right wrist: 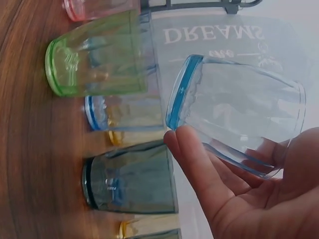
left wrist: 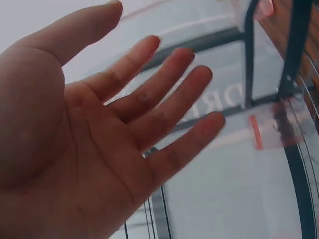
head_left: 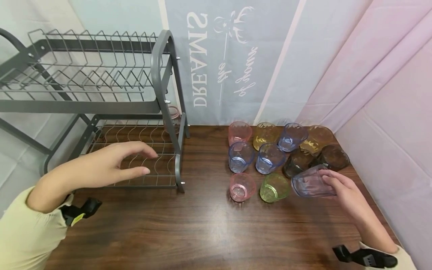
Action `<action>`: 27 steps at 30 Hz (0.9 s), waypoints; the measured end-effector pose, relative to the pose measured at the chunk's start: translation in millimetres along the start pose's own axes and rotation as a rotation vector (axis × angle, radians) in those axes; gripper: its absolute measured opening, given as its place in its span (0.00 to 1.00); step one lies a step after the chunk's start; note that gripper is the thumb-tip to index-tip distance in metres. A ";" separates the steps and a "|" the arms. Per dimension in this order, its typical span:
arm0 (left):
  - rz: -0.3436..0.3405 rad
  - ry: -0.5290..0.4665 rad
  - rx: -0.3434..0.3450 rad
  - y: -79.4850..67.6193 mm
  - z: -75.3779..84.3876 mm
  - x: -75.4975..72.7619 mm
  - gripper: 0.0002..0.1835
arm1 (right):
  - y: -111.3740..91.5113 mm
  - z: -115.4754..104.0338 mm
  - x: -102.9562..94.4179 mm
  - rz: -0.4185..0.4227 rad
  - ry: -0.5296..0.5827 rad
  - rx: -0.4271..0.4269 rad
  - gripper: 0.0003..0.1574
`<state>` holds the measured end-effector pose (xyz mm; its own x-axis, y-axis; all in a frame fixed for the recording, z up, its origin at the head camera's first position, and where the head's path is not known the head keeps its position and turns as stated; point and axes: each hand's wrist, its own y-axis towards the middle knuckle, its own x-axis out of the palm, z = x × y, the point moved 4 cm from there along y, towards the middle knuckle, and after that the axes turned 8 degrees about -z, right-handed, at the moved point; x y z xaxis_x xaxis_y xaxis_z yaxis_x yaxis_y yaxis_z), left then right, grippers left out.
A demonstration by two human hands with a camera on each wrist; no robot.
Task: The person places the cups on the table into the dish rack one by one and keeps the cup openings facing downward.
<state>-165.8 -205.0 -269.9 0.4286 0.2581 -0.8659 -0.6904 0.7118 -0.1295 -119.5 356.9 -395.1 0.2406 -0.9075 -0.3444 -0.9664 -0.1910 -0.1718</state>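
My right hand (head_left: pixel 344 193) grips a pale blue see-through drinking glass (head_left: pixel 310 183), tipped onto its side in the air. In the right wrist view the blue base of that glass (right wrist: pixel 187 92) points away from the palm. Close by stand a green glass (head_left: pixel 274 188) and two dark grey glasses (head_left: pixel 332 157). My left hand (head_left: pixel 104 165) hovers in front of the lower shelf of a grey metal rack (head_left: pixel 126 107), thumb and fingers apart. Nothing lies in its palm in the left wrist view. A pink glass (head_left: pixel 173 119) sits at that shelf's right back corner.
Several more glasses stand in rows on the brown wooden table (head_left: pixel 202 232): pink glasses (head_left: pixel 242 187), blue glasses (head_left: pixel 270 159) and yellow glasses (head_left: pixel 264 137). A printed cloth (head_left: pixel 229 75) hangs behind, and a pinkish curtain (head_left: pixel 391 112) borders the right side.
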 end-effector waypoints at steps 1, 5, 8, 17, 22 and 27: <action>0.001 0.001 0.026 1.1 4.3 0.7 0.17 | 0.2 -0.7 0.8 0.008 -0.043 0.014 0.17; -0.002 0.000 0.090 7.5 20.7 5.1 0.16 | 0.7 -4.3 5.0 0.019 -0.168 0.062 0.30; -0.006 -0.002 0.106 13.7 29.9 10.1 0.17 | 1.4 -7.5 9.1 0.007 -0.177 0.083 0.35; 0.072 0.009 0.089 41.8 47.3 29.7 0.26 | 7.2 -25.9 27.3 -0.005 0.025 -0.050 0.20; 0.164 0.028 0.094 58.5 56.4 36.2 0.30 | 10.6 -37.4 38.7 -0.044 0.175 -0.166 0.19; 0.235 0.038 0.113 74.9 63.5 50.5 0.33 | 13.8 -42.3 47.1 -0.038 0.213 -0.170 0.18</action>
<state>-158.9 -97.2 -292.7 0.2402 0.4022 -0.8835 -0.6979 0.7041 0.1308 -125.3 295.6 -374.6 0.2696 -0.9534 -0.1353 -0.9628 -0.2699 -0.0168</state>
